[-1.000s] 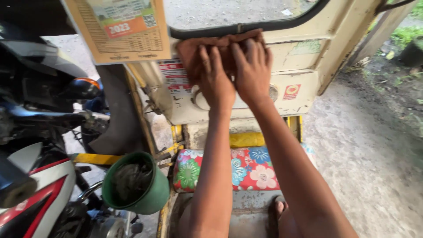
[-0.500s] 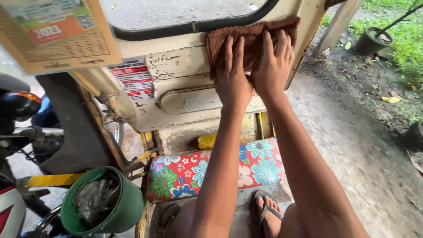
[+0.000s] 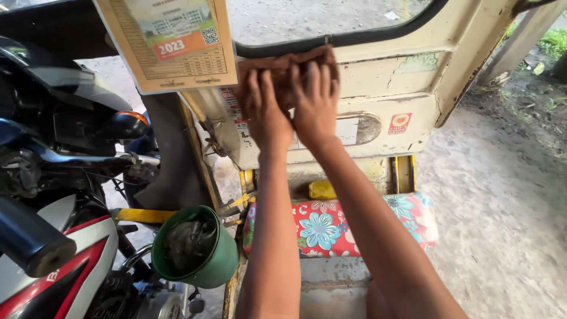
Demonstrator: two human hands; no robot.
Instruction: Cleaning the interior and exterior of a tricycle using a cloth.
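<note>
Two hands, left (image 3: 264, 112) and right (image 3: 315, 103), side by side, flat on fuzzy brown cloth (image 3: 277, 64) against chipped cream panel (image 3: 390, 74).

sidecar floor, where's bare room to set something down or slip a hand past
Free: the grey floor below the floral cushion, between the forearms, and the ground to the right. Crowded: left of the cushion, where the green bucket sits against the motorcycle. Both hands press the brown cloth on the panel.

Both arms extended forward, near parallel. Left hand (image 3: 264, 112) and right hand (image 3: 315, 100) side by side, palms flat, fingers up.
</note>
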